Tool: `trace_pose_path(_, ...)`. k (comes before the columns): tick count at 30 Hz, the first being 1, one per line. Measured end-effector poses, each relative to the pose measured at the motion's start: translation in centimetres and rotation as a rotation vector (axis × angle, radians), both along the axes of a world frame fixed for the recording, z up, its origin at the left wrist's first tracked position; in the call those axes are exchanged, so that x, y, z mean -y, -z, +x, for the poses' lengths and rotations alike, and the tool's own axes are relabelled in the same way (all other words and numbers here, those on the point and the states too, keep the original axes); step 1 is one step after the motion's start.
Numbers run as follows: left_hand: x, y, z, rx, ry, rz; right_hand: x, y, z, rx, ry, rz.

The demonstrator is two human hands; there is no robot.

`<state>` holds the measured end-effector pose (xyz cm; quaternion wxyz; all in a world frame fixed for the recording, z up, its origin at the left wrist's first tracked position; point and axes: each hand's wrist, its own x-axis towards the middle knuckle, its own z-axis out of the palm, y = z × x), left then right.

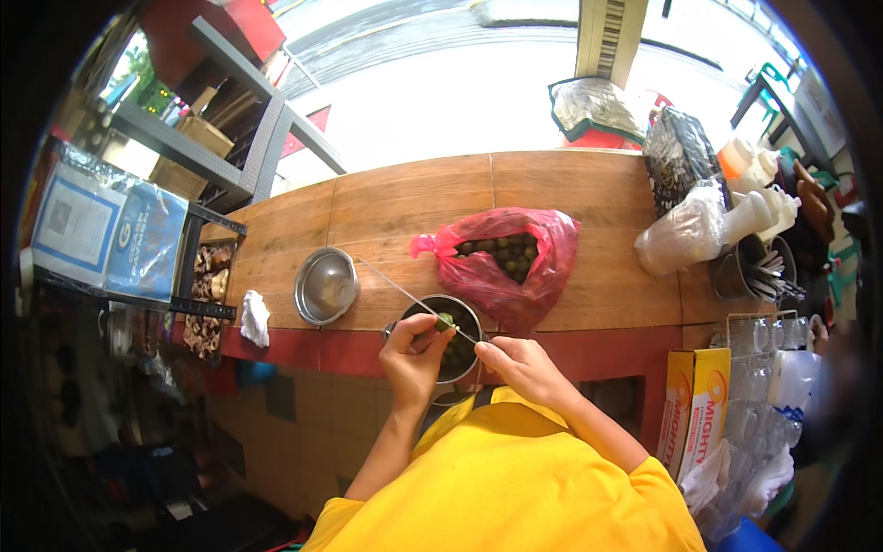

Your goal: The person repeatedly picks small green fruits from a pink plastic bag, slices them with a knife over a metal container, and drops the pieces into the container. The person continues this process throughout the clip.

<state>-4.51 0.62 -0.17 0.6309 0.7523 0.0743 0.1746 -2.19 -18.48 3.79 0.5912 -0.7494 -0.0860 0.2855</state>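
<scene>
My left hand [414, 359] pinches a small green citrus fruit [445, 320], which looks like calamansi, between thumb and fingers. A long thin knife [397, 286], seen almost edge-on, is in my right hand [528, 367]. Its blade crosses the fruit and points away to the upper left; how deep it cuts I cannot tell. Both hands are over a metal pot [471, 314] with green fruits [454, 359] inside, partly hidden by my fingers. Just beyond it lies a pink plastic bag [555, 276], torn open over many more small green fruits [514, 259].
A steel bowl [327, 286] and a crumpled white cloth [254, 319] are to the left on the wooden counter [407, 193]. At the right stand squeeze bottles [748, 210], a utensil container [735, 272] and a yellow box [695, 407] beside racked glass mugs [755, 334].
</scene>
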Motion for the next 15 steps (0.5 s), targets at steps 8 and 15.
trace_pose_path(8, 0.9, -1.3, 6.5, 0.122, 0.211, 0.528, 5.1, 0.7, -0.2, -0.139, 0.324, 0.112)
trace_pose_path(15, 5.9, 2.2, 15.9, -0.088, 0.657, 0.943, 8.1, 1.3, -1.5, -0.076, 0.468, 0.141)
